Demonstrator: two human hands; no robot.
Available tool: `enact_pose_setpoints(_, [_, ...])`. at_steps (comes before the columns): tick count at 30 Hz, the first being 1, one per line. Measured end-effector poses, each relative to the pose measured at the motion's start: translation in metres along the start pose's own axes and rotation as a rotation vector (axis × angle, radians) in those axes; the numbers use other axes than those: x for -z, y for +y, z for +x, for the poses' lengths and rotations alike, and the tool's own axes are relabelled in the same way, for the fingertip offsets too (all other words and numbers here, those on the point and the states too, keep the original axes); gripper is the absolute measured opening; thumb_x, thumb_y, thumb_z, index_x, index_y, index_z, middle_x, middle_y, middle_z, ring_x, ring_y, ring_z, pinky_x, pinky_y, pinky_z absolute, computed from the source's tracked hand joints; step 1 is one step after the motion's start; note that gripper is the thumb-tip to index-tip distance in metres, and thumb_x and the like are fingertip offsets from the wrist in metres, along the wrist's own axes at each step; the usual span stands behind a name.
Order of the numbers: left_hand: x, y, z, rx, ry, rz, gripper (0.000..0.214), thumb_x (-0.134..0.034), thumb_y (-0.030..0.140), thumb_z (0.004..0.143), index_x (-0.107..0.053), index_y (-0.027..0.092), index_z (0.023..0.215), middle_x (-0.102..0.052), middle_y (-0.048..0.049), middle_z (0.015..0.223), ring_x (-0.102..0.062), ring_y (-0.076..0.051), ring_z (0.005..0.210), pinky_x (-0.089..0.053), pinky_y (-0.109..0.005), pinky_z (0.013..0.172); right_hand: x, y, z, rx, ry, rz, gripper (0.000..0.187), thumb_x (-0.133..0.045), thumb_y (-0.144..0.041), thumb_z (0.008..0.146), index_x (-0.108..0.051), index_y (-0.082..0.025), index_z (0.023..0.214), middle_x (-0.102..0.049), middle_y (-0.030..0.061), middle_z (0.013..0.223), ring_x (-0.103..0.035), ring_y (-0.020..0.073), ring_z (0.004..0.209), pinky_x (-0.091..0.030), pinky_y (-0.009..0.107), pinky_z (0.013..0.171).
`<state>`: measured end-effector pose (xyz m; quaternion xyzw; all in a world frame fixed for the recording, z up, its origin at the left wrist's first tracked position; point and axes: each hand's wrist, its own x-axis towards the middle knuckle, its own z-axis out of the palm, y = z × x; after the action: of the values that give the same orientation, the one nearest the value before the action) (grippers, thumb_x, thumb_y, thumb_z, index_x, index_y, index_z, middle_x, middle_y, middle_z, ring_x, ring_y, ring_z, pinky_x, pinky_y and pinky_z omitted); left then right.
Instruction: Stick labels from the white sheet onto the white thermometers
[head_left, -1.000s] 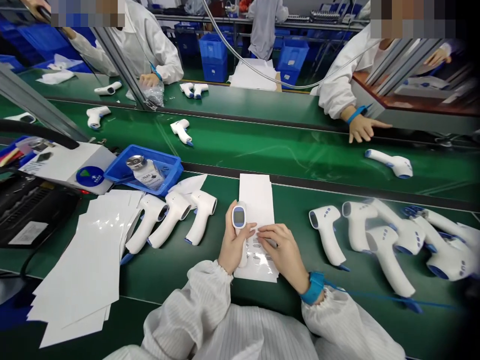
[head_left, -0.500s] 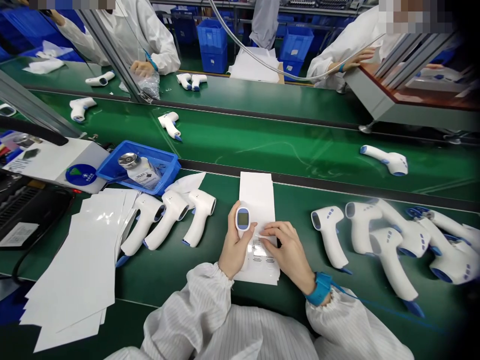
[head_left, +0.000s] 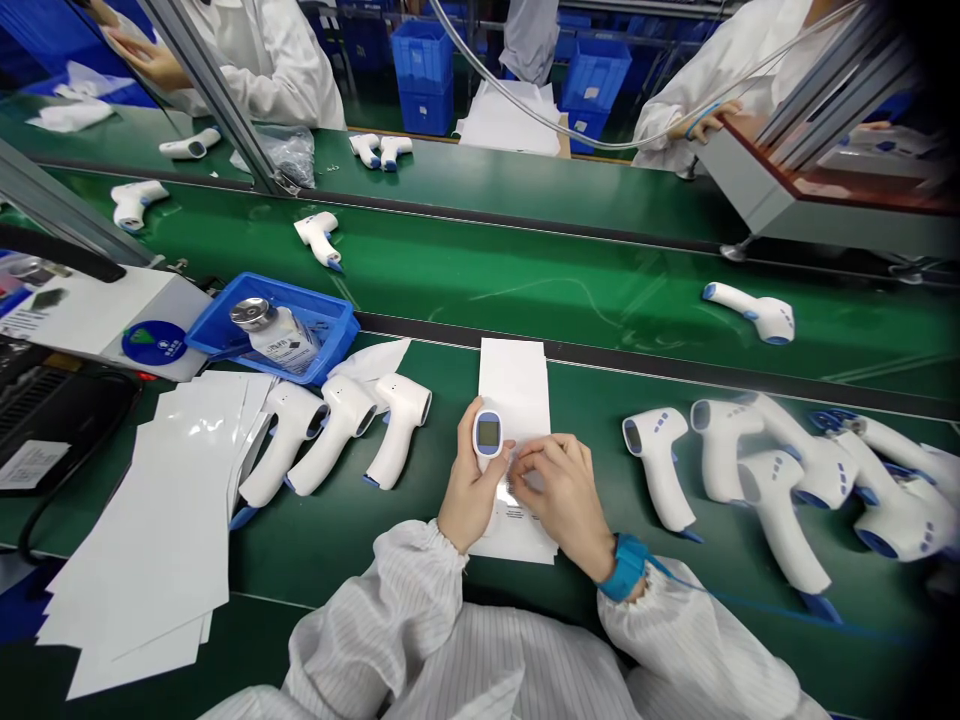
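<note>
A white infrared thermometer [head_left: 489,436] with its small screen facing up is in my left hand [head_left: 466,496], the fingers wrapped round it. My right hand [head_left: 556,492] is just beside it, thumb and fingers pinched together over a white label sheet [head_left: 516,372]. Anything between those fingertips is too small to make out. The sheet lies on top of several others, and small printed labels show partly beneath the right hand. A blue wrist strap [head_left: 627,568] is round my right wrist.
Several thermometers [head_left: 655,470] lie at right, and 3 more [head_left: 399,430] at left beside white sheets [head_left: 142,530]. A blue tray [head_left: 339,348] holds a metal-capped bottle [head_left: 281,338]. A green conveyor belt [head_left: 525,265] carries thermometers. Two people in white sit opposite.
My right hand has drawn its fingers together in a pinch and shifted slightly left. Thermometers on the belt have moved left. The person at far left has lifted a hand off the plastic bag.
</note>
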<state>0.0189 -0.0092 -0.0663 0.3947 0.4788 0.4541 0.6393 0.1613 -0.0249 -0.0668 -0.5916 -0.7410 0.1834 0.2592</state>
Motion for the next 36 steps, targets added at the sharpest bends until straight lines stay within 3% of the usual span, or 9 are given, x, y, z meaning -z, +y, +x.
enact_pose_setpoints(3, [0.000, -0.001, 0.001, -0.010, -0.001, 0.002, 0.064, -0.058, 0.034, 0.091, -0.026, 0.037, 0.146, -0.043, -0.0068, 0.145, -0.059, -0.024, 0.116, -0.042, -0.043, 0.105, 0.014, -0.010, -0.010, 0.248, -0.157, 0.079, 0.015, -0.058, -0.006, 0.081, -0.059, -0.021, 0.075, -0.067, 0.0022, 0.087, -0.057, 0.0215, 0.089, -0.046, 0.038, 0.081])
enact_pose_setpoints(6, [-0.001, 0.002, 0.000, -0.027, 0.012, 0.021, 0.064, -0.058, 0.034, 0.091, -0.027, 0.036, 0.147, -0.046, -0.0066, 0.140, -0.059, -0.023, 0.113, -0.045, -0.040, 0.101, 0.033, -0.017, -0.009, 0.246, -0.339, 0.321, 0.015, -0.058, -0.007, 0.080, -0.059, -0.022, 0.077, -0.065, 0.0018, 0.091, -0.061, 0.0160, 0.081, -0.050, 0.029, 0.071])
enact_pose_setpoints(8, [-0.002, 0.004, 0.000, -0.017, 0.001, 0.001, 0.065, -0.057, 0.034, 0.090, -0.026, 0.034, 0.147, -0.049, -0.0073, 0.135, -0.061, -0.021, 0.105, -0.052, -0.037, 0.090, 0.043, -0.019, 0.003, 0.169, -0.286, 0.373, 0.013, -0.061, -0.010, 0.081, -0.060, -0.023, 0.078, -0.065, 0.0036, 0.100, -0.061, 0.0179, 0.090, -0.051, 0.031, 0.078])
enact_pose_setpoints(10, [-0.003, 0.005, -0.001, 0.019, -0.029, -0.027, 0.070, -0.058, 0.037, 0.089, -0.023, 0.034, 0.149, -0.052, -0.0085, 0.130, -0.063, -0.019, 0.088, -0.056, -0.031, 0.069, 0.049, -0.019, 0.022, 0.131, -0.170, 0.337, 0.010, -0.063, -0.014, 0.082, -0.062, -0.023, 0.077, -0.064, 0.0054, 0.108, -0.059, 0.0224, 0.103, -0.049, 0.039, 0.089])
enact_pose_setpoints(12, [-0.002, 0.005, -0.001, 0.052, -0.051, -0.040, 0.075, -0.060, 0.038, 0.087, -0.019, 0.035, 0.150, -0.053, -0.0091, 0.127, -0.061, -0.016, 0.074, -0.052, -0.025, 0.051, 0.051, -0.018, 0.042, 0.108, -0.122, 0.333, 0.008, -0.063, -0.017, 0.082, -0.063, -0.023, 0.077, -0.064, 0.0054, 0.112, -0.058, 0.0237, 0.107, -0.048, 0.042, 0.093])
enact_pose_setpoints(14, [-0.002, 0.004, 0.000, 0.063, -0.056, -0.032, 0.076, -0.062, 0.034, 0.086, -0.019, 0.037, 0.150, -0.053, -0.0088, 0.128, -0.057, -0.011, 0.065, -0.047, -0.020, 0.044, 0.050, -0.017, 0.058, 0.092, -0.139, 0.383, 0.007, -0.063, -0.017, 0.081, -0.063, -0.023, 0.077, -0.065, 0.0044, 0.110, -0.062, 0.0216, 0.102, -0.049, 0.039, 0.091])
enact_pose_setpoints(22, [-0.003, 0.005, -0.001, 0.037, -0.060, 0.006, 0.071, -0.057, 0.022, 0.086, -0.025, 0.043, 0.146, -0.032, -0.0057, 0.152, -0.053, -0.005, 0.055, -0.044, -0.020, 0.038, 0.044, -0.025, 0.078, 0.012, -0.130, 0.421, 0.010, -0.062, -0.015, 0.078, -0.061, -0.022, 0.072, -0.070, 0.0016, 0.098, -0.067, 0.0186, 0.090, -0.050, 0.033, 0.081])
enact_pose_setpoints(31, [-0.002, 0.007, -0.002, 0.048, -0.071, 0.060, 0.068, -0.057, 0.027, 0.088, -0.024, 0.044, 0.146, -0.033, -0.0060, 0.152, -0.049, -0.005, 0.049, -0.046, -0.024, 0.040, 0.044, -0.025, 0.081, -0.009, -0.108, 0.425, 0.010, -0.061, -0.018, 0.078, -0.060, -0.022, 0.070, -0.071, 0.0017, 0.090, -0.068, 0.0193, 0.086, -0.051, 0.033, 0.081])
enact_pose_setpoints(36, [-0.002, 0.006, -0.001, 0.052, -0.063, 0.052, 0.070, -0.056, 0.026, 0.087, -0.023, 0.043, 0.147, -0.032, -0.0054, 0.152, -0.055, -0.008, 0.059, -0.049, -0.023, 0.046, 0.043, -0.026, 0.082, 0.005, -0.107, 0.407, 0.011, -0.060, -0.016, 0.079, -0.060, -0.022, 0.070, -0.071, 0.0007, 0.088, -0.068, 0.0182, 0.084, -0.051, 0.031, 0.079])
